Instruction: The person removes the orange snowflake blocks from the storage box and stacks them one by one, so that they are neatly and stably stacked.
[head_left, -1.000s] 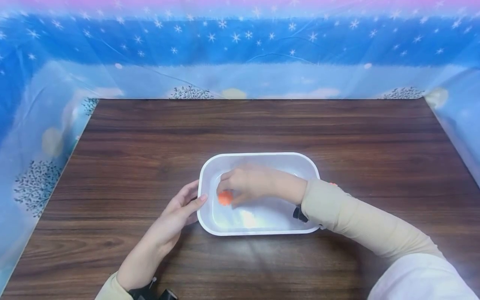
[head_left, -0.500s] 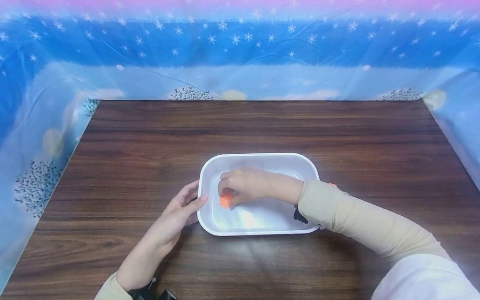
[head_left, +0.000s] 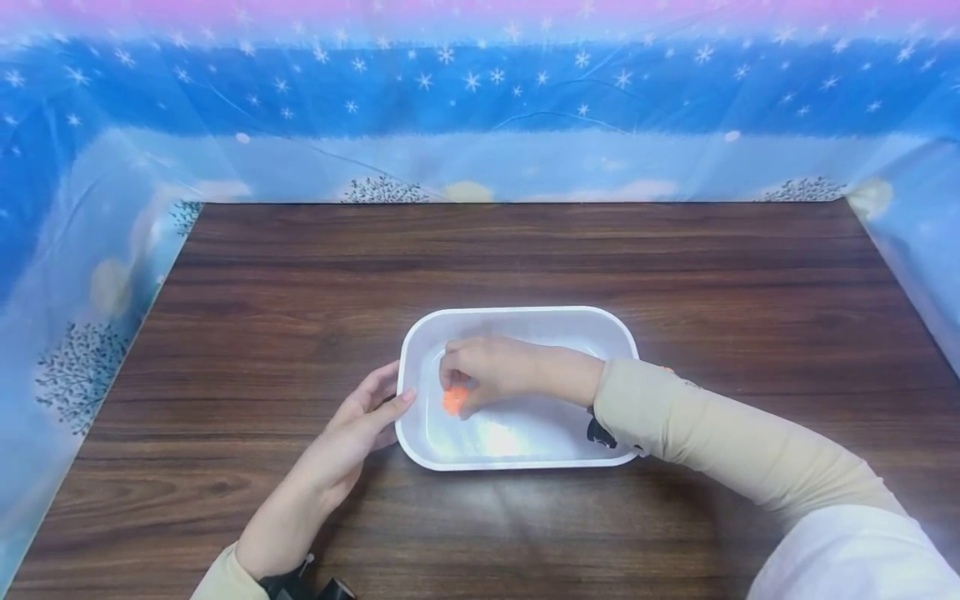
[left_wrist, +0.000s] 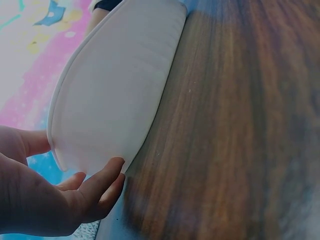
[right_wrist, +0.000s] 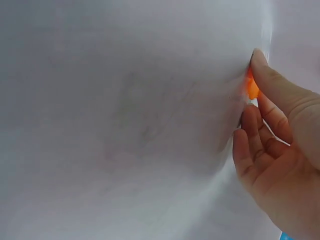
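Note:
A white rectangular plastic basin with rounded corners sits on the wooden table. My left hand grips its left end, thumb over the rim and fingers along the outer wall; the left wrist view shows those fingers against the wall. Inside the basin, toward its left part, my right hand pinches a small orange piece with a bumpy, scalloped edge between thumb and fingers. In the right wrist view only a sliver of the orange piece shows beside the thumb, close over the basin floor.
A bit of something orange peeks out behind the right sleeve, by the basin's right end. Dark wooden table surrounds the basin. A blue snowflake-patterned cloth hangs along the back and sides.
My right fingers have closed in on the orange piece, which has shifted slightly right and now shows less. My left hand and the basin have stayed almost in place.

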